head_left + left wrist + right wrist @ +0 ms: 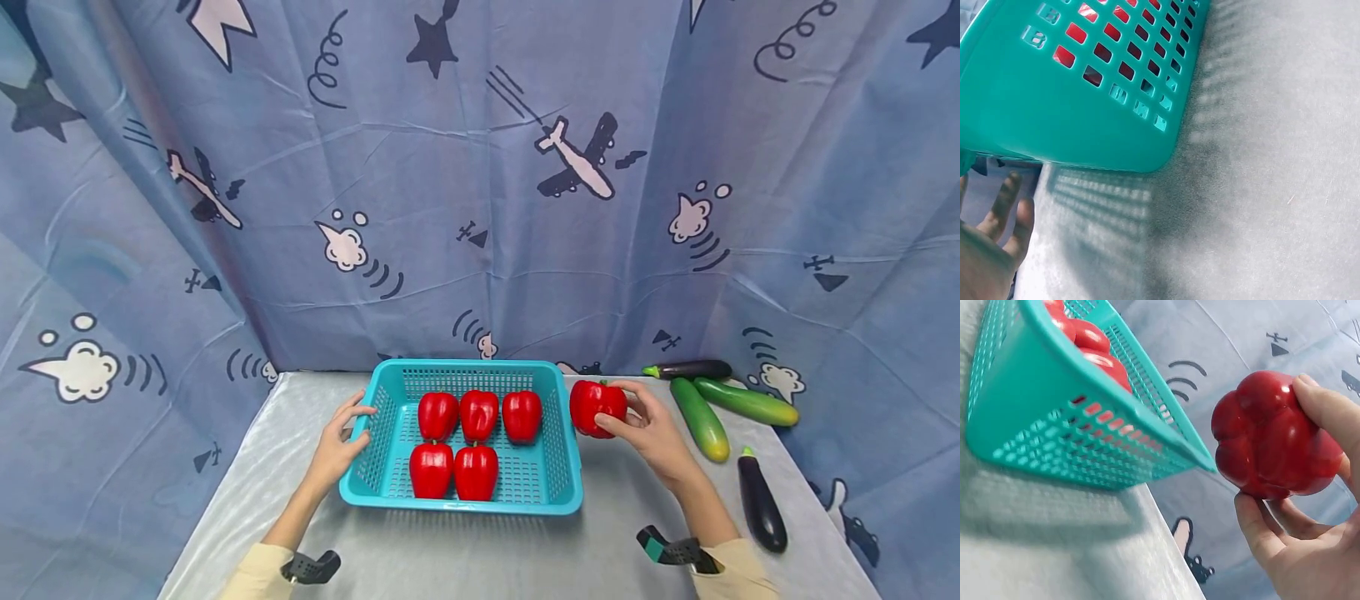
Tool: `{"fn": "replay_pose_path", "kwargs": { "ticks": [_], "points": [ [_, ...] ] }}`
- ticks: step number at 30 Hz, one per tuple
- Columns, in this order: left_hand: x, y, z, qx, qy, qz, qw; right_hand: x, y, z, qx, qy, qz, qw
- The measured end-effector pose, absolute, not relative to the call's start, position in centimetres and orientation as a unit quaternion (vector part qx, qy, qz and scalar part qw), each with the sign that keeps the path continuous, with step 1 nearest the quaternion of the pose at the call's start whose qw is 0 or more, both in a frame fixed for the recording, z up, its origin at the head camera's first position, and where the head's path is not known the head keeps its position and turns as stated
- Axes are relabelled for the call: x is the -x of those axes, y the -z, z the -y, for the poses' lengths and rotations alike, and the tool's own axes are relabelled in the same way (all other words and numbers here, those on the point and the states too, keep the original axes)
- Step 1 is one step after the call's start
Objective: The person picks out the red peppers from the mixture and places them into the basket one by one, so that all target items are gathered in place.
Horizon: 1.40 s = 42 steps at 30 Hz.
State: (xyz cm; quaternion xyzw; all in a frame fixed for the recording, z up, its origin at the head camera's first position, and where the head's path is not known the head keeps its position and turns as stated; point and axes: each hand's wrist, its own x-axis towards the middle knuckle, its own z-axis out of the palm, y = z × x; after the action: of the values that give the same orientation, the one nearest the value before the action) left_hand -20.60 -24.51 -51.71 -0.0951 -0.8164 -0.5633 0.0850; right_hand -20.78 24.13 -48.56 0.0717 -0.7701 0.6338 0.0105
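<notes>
A turquoise plastic basket [465, 506] with perforated walls stands on the table, holding several red bell peppers [478, 415] in two rows. Beyond its right rim, my right hand [647, 425] grips another red bell pepper [1272, 434] between thumb and fingers. In the right wrist view that pepper is raised beside the basket, its lobed end toward the camera. My left hand [339, 442] is at the basket's left side, fingers spread and slightly bent near the rim. Whether its fingertips touch the rim cannot be made out; the left wrist view shows only part of this hand [997, 244].
To the right lie two green cucumber-like vegetables [701, 419], one dark eggplant [761, 504] nearer the front and another eggplant [693, 369] at the back edge. A blue patterned curtain [480, 208] hangs behind the pale-covered table [480, 558].
</notes>
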Motion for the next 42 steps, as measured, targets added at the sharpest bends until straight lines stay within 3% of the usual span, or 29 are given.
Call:
{"fn": "replay_pose_path", "kwargs": {
  "ticks": [12, 25, 42],
  "points": [
    [20.6, 51.6, 24.5, 0.092, 0.566, 0.815, 0.085, 21.8, 48.6, -21.2, -0.098, -0.643, 0.76, -0.002],
    [22.3, 55.1, 25.8, 0.098, 0.559, 0.817, 0.098, 22.3, 49.0, -18.8, -0.142, -0.651, 0.745, -0.034],
    [21.6, 53.7, 25.1, 0.093, 0.564, 0.815, 0.098, 21.2, 49.7, -16.7, -0.176, -0.631, 0.755, -0.04]
  ]
}}
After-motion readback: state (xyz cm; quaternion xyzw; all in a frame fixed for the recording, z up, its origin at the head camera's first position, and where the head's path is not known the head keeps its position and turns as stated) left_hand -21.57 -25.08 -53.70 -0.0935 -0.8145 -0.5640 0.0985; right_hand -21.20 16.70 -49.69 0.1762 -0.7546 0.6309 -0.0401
